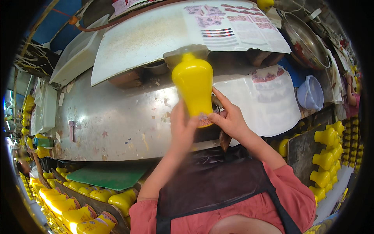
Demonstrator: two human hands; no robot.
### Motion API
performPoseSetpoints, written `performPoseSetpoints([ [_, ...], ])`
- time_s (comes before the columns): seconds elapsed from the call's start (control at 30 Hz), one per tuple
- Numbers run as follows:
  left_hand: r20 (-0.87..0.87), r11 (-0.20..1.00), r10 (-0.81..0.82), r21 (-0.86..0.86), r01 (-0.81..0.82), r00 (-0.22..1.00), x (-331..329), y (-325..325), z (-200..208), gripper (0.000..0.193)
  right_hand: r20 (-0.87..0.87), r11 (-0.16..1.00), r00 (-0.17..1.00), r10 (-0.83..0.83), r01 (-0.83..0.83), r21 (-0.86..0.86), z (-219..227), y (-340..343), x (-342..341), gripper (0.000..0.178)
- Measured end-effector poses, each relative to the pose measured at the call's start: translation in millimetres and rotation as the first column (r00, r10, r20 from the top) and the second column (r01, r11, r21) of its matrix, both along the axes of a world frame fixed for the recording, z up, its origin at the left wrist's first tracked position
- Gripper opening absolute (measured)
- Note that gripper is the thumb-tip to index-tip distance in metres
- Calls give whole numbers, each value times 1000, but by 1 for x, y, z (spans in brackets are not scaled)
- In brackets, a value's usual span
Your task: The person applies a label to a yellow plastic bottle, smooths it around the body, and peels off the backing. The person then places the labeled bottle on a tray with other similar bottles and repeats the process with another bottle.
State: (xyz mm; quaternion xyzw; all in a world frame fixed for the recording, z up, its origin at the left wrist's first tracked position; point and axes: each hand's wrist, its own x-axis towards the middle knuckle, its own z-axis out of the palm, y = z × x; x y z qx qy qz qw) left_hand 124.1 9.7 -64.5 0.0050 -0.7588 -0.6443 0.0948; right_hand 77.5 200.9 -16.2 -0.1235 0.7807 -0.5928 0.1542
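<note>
A glossy yellow vase (193, 82) lies in front of me, its narrow neck pointing away against a grey block-like rest (171, 58). Around its foot, nearest me, runs a patterned purple-and-red decal band (204, 120). My right hand (233, 121) grips the lower right side of the vase, its thumb on the decal band. Below that palm sticks out a brown, pointed, handle-like piece (224, 141); whether the hand holds it is hidden. My left hand (182, 126) is at the lower left side of the vase, its fingers smeared by motion.
A metal worktable (117, 117) with paper scraps spreads beneath. Decal sheets lie on a raised white board (136, 46) and a white sheet (269, 109). A pale blue bucket (310, 93) and a metal basin (306, 39) stand right. Yellow vases (93, 222) line boards on both sides.
</note>
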Motion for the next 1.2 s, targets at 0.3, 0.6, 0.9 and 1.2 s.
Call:
performPoseSetpoints([
  [0.3,-10,1000,25,16,-25,1000,0,3,0,68,13,1000,1000,1,-1,-13,-2,0,0,78],
  [0.6,-54,997,36,-73,-40,998,-2,1,-5,69,-74,998,996,-44,40,-51,-11,0,-2,72],
  [0.9,37,976,-75,209,66,996,2,-1,3,82,313,884,925,-215,321,-339,29,23,-31,19],
  [1.2,16,967,-86,244,80,996,-2,0,5,82,-839,929,472,272,98,357,56,-8,-15,31],
])
